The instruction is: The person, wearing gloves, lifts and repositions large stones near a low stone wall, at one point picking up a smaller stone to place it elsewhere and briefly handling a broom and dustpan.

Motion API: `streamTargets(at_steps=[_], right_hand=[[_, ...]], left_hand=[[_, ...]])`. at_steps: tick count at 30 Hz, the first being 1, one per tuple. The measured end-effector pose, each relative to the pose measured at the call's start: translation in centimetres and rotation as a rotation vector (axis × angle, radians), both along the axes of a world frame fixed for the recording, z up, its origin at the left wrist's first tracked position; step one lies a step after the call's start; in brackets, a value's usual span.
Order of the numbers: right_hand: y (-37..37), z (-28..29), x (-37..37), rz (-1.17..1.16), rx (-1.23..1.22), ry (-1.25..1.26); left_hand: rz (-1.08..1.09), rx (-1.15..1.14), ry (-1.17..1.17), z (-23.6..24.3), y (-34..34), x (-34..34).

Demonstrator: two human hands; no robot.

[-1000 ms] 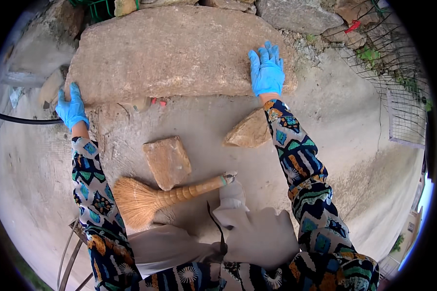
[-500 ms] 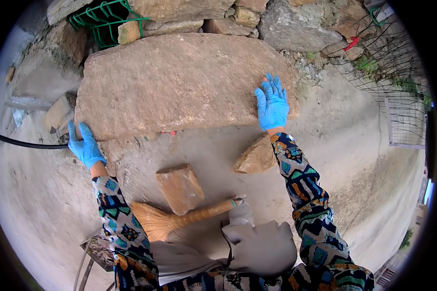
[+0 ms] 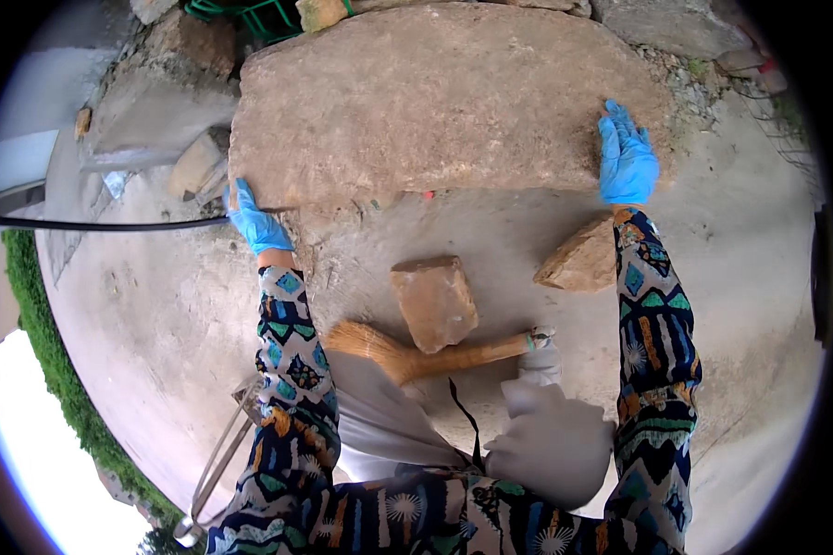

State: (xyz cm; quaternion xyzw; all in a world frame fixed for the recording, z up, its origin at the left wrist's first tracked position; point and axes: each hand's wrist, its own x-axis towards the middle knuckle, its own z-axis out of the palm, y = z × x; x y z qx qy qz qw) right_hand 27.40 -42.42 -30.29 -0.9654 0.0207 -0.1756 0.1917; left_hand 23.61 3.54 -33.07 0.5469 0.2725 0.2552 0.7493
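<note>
A broad, rough stone slab point(image 3: 444, 92) spans the upper picture. My left hand point(image 3: 255, 220), in a blue glove, grips its lower-left corner, fingers along the edge. My right hand point(image 3: 627, 155), also gloved, lies on the slab's right end with fingers extended and close together. Below the slab are two loose stones: a squarish one point(image 3: 433, 301) in the middle and an angular one point(image 3: 574, 259) under my right wrist. A straw broom point(image 3: 407, 361) lies below the middle stone, partly behind my left sleeve and my legs.
Rubble stones point(image 3: 157, 111) border the slab at the upper left, with green wire point(image 3: 259, 20) behind. A black hose point(image 3: 111, 224) runs in from the left toward the slab. Tangled wire point(image 3: 776, 139) is at the right, a metal frame point(image 3: 215, 444) at the lower left, on concrete ground point(image 3: 139, 305).
The view has swung leftward, so the slab, stones and broom appear further right and a green hedge has come into view. Both my hands remain on the slab.
</note>
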Motion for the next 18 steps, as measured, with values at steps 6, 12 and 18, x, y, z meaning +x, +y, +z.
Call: streamTargets(at_steps=[6,12,18], right_hand=[[-1.2,0.3,-0.5,-0.043,-0.03,0.03],[0.1,0.7,-0.3,0.011,-0.118,-0.001],[1.8,-2.1,-1.2,0.068,-0.031,0.038]], left_hand=[[-0.23,-0.398,-0.043,1.4,-1.6,0.7],[-0.076,-0.388,-0.09,-0.5,0.1,1.4],[0.095,-0.267,-0.015,0.5,2.4,0.3]])
